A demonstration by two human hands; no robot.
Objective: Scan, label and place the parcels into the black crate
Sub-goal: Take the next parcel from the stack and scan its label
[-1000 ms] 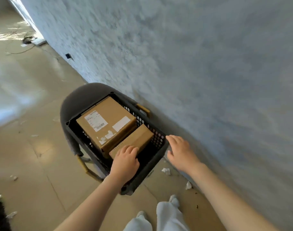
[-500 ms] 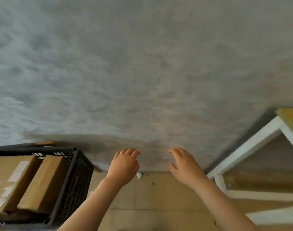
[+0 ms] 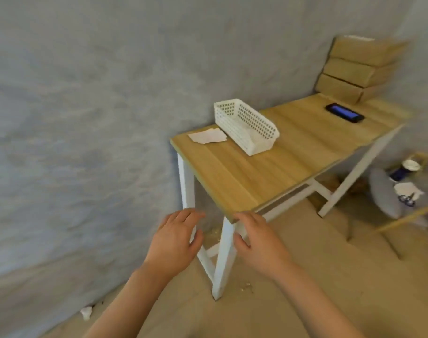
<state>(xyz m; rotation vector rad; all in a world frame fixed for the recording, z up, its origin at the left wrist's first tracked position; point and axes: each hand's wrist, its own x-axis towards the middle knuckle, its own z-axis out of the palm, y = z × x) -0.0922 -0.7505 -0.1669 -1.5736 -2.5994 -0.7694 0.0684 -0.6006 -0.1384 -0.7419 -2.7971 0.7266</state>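
Three brown cardboard parcels (image 3: 354,69) are stacked at the far right end of a wooden table (image 3: 269,172), against the wall. A black phone (image 3: 344,112) with a lit blue screen lies in front of them. White label sheets (image 3: 207,136) lie at the table's near left corner, beside a white perforated basket (image 3: 244,125). My left hand (image 3: 176,240) and my right hand (image 3: 259,242) hover in the air in front of the table's near corner, fingers relaxed and holding nothing. The black crate is out of view.
A grey wall runs along the left and behind the table. White table legs (image 3: 222,259) stand just beyond my hands. To the right, a grey chair (image 3: 388,191) carries a cup, papers and scissors. Paper scraps (image 3: 86,312) lie on the floor by the wall.
My view has swung right, away from the black crate with two parcels in it, to the table. My left hand has let go of the smaller parcel; both hands now float empty.
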